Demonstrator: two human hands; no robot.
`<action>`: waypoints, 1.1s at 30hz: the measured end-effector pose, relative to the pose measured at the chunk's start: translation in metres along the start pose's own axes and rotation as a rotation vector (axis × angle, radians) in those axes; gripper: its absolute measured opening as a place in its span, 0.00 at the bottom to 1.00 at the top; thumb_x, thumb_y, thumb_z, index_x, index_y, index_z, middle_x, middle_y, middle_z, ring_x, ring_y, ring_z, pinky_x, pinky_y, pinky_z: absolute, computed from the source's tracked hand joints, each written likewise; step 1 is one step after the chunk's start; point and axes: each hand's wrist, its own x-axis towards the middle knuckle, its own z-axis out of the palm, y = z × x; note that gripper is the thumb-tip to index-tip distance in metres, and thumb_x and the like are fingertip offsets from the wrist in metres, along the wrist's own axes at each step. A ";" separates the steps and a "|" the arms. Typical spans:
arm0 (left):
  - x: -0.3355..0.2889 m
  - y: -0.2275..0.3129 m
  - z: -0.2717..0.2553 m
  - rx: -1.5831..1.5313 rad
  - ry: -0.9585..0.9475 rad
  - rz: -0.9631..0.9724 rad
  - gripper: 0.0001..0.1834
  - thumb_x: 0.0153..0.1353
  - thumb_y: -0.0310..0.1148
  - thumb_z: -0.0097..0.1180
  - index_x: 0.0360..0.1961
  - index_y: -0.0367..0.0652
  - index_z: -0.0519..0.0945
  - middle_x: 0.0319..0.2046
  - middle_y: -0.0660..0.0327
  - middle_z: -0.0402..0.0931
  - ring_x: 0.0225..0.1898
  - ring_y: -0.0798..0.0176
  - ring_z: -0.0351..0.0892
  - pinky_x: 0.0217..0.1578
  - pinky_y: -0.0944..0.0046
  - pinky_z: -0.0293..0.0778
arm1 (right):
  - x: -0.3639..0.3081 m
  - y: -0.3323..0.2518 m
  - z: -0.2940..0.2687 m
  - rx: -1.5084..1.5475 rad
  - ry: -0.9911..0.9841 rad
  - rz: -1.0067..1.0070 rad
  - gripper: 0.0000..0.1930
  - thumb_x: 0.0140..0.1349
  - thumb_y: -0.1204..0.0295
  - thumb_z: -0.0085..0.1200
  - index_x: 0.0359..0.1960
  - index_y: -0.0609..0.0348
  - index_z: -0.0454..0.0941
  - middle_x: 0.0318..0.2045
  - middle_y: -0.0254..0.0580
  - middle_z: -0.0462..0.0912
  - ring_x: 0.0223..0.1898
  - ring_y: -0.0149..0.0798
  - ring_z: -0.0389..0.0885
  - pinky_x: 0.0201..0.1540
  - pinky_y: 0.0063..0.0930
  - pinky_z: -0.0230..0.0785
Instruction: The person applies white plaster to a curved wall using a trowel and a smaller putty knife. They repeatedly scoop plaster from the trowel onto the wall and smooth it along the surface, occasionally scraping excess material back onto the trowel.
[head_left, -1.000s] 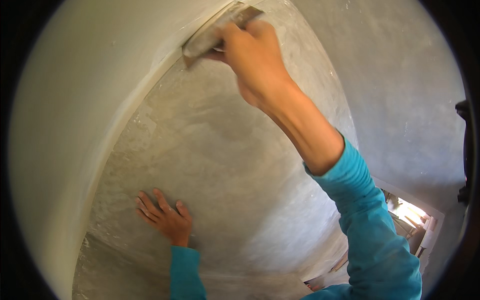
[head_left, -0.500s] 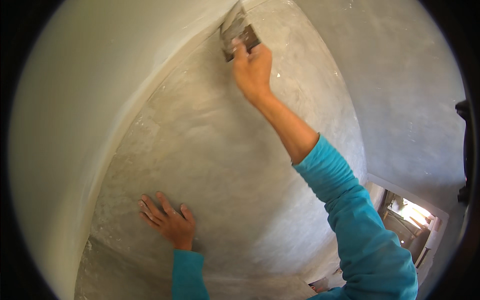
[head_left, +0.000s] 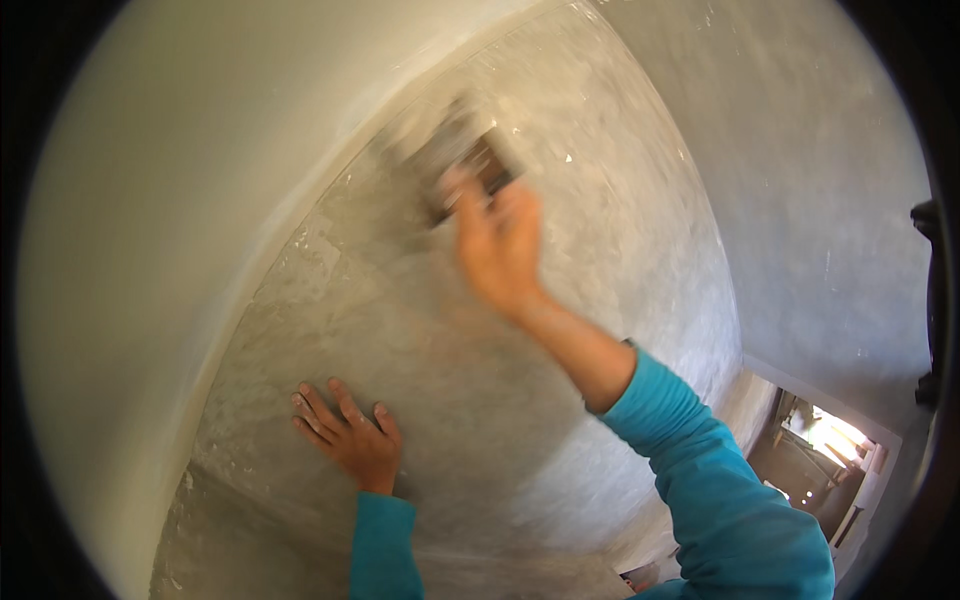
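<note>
My right hand grips a plastering trowel by its dark handle, up on the grey plastered wall. Motion blurs the trowel, and whether its whole blade lies flat on the plaster I cannot tell. Lower down and to the left, my left hand rests with spread fingers on the same wall, holding nothing. Whitish plaster marks show on its fingertips. Faint streaks and patches cover the plaster around both hands.
A smooth pale surface curves along the left and meets the wall in a long corner. Another grey wall stands on the right. Below it, at the lower right, is a bright framed opening with timber-like pieces beyond.
The trowel, in my right hand, has swept down from the upper corner to a lower place on the wall. My left hand stays on the plaster; the view has shifted slightly.
</note>
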 end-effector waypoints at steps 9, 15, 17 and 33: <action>0.000 0.000 -0.001 -0.068 0.023 -0.003 0.33 0.74 0.48 0.35 0.74 0.42 0.54 0.75 0.40 0.43 0.76 0.34 0.40 0.71 0.30 0.42 | -0.047 -0.031 0.037 -0.029 -0.076 -0.618 0.09 0.67 0.73 0.55 0.45 0.65 0.78 0.25 0.36 0.81 0.24 0.27 0.75 0.26 0.27 0.64; -0.001 0.000 0.000 -0.031 -0.008 -0.003 0.34 0.74 0.48 0.36 0.75 0.43 0.53 0.75 0.40 0.43 0.77 0.34 0.39 0.71 0.29 0.41 | 0.032 0.007 -0.037 -0.216 -0.034 0.010 0.11 0.66 0.73 0.52 0.41 0.73 0.79 0.28 0.41 0.82 0.29 0.31 0.79 0.34 0.27 0.73; -0.001 -0.001 0.001 -0.028 -0.006 -0.001 0.34 0.74 0.48 0.36 0.75 0.43 0.53 0.75 0.40 0.42 0.77 0.34 0.38 0.71 0.30 0.41 | 0.072 0.020 -0.046 -0.190 0.028 0.092 0.12 0.66 0.73 0.51 0.41 0.74 0.78 0.33 0.43 0.82 0.33 0.34 0.80 0.38 0.29 0.75; 0.002 -0.003 0.001 -0.016 -0.006 0.003 0.34 0.74 0.48 0.36 0.75 0.42 0.53 0.75 0.41 0.43 0.77 0.35 0.39 0.72 0.31 0.40 | 0.123 -0.054 -0.027 0.242 -0.012 0.308 0.15 0.66 0.76 0.45 0.49 0.77 0.73 0.46 0.52 0.80 0.46 0.45 0.82 0.51 0.41 0.81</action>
